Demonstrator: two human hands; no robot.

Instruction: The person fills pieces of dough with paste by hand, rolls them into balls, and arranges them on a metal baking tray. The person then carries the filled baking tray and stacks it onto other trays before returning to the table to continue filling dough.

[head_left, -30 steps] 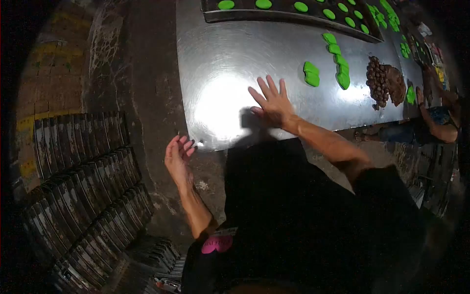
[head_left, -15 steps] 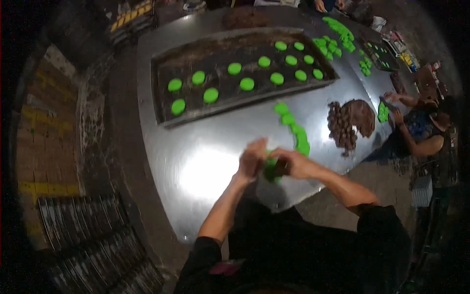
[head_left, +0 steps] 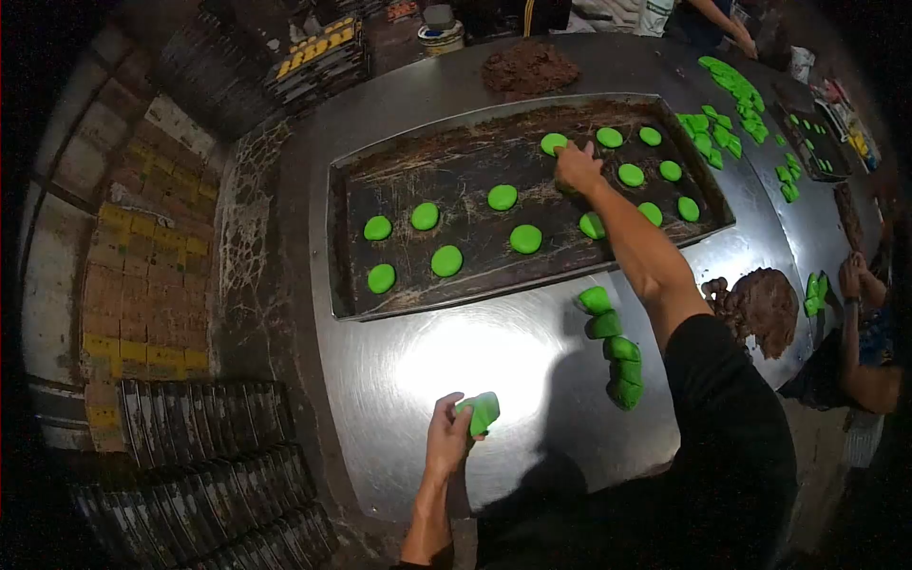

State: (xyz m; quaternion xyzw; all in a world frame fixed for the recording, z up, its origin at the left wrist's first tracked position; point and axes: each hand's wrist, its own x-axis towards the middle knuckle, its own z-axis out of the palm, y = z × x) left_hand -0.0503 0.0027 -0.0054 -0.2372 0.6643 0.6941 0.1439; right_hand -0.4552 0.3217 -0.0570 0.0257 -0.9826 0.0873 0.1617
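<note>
My right hand (head_left: 578,171) reaches over the large dark baking tray (head_left: 380,312), its fingertips on a flattened green dough ball (head_left: 553,143) near the far side. Several more green dough rounds (head_left: 525,238) are spread in the tray; my hand and forearm cover part of it. Nearer to me, my left hand (head_left: 446,439) is raised over the bare metal tabletop, with its thumb and fingers closed around a lump of green dough (head_left: 481,412). Between the tray and my body lies a curved row of cut green dough pieces (head_left: 623,361), left of my right arm.
Brown dough (head_left: 768,309) sits on the metal table (head_left: 370,399) at right, with another brown mound (head_left: 528,68) at the back. More green dough (head_left: 731,85) lies far right by a smaller tray (head_left: 817,142). A co-worker's arm (head_left: 860,332) is at right; stacked trays (head_left: 209,456) stand lower left.
My hands were together over the green dough near the table's front edge. They have parted: my right reached forward to the tray, my left moved down-left with a lump. The view shifted.
</note>
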